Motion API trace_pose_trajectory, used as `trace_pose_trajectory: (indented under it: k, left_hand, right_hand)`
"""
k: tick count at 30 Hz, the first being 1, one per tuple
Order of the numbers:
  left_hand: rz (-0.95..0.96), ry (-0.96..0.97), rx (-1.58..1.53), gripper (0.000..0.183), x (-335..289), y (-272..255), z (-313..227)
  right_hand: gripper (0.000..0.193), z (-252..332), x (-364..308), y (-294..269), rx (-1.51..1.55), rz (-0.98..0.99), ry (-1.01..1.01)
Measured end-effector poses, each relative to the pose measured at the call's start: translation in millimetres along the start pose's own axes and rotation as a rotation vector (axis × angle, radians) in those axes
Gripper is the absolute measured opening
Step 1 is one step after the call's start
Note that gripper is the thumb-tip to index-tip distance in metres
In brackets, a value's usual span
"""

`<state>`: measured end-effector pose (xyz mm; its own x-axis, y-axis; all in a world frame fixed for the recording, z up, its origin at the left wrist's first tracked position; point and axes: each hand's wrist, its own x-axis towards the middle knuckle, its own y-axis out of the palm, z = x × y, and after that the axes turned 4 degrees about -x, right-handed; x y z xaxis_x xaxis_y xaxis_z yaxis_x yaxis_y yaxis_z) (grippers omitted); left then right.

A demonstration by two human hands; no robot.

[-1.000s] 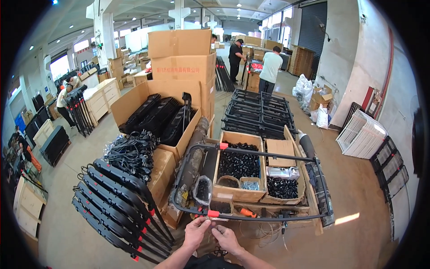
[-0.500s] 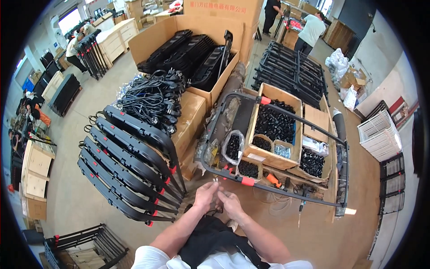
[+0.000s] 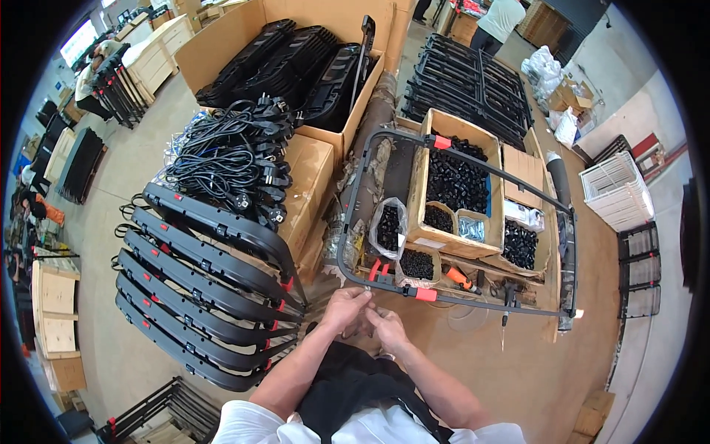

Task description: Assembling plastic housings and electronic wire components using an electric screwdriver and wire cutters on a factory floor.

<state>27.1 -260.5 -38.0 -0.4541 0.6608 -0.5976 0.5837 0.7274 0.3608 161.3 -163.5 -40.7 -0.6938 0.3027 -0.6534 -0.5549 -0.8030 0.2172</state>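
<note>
- Both hands, left hand (image 3: 346, 307) and right hand (image 3: 386, 325), pinch something tiny together; I cannot tell what.
- They work just below the black metal tube frame (image 3: 458, 300) near its red clip (image 3: 425, 294).
- Next move likely needs careful lining up on the frame.

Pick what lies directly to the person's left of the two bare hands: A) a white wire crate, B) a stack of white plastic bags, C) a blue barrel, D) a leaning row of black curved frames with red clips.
D: the leaning row of black curved frames with red clips stands just left of the left hand and right hand.
</note>
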Motion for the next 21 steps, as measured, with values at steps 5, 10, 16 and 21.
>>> trace_pose_trajectory:
  k: [5,10,16,21]
  left_hand:
    - [0.010,-0.008,0.309,0.027,7,-6,-13]
    - [-0.001,-0.048,0.174,0.026,11,-3,-9]
    - [-0.165,-0.057,-0.212,0.019,3,7,7]
    - [-0.196,-0.029,0.057,0.021,-2,16,-13]
  right_hand:
    - [0.027,18,-14,18,0.046,-0.029,0.061]
    - [0.024,28,-10,20,0.085,0.000,0.094]
    - [0.023,23,-5,14,0.120,-0.008,0.046]
    - [0.027,10,4,15,0.153,0.012,-0.010]
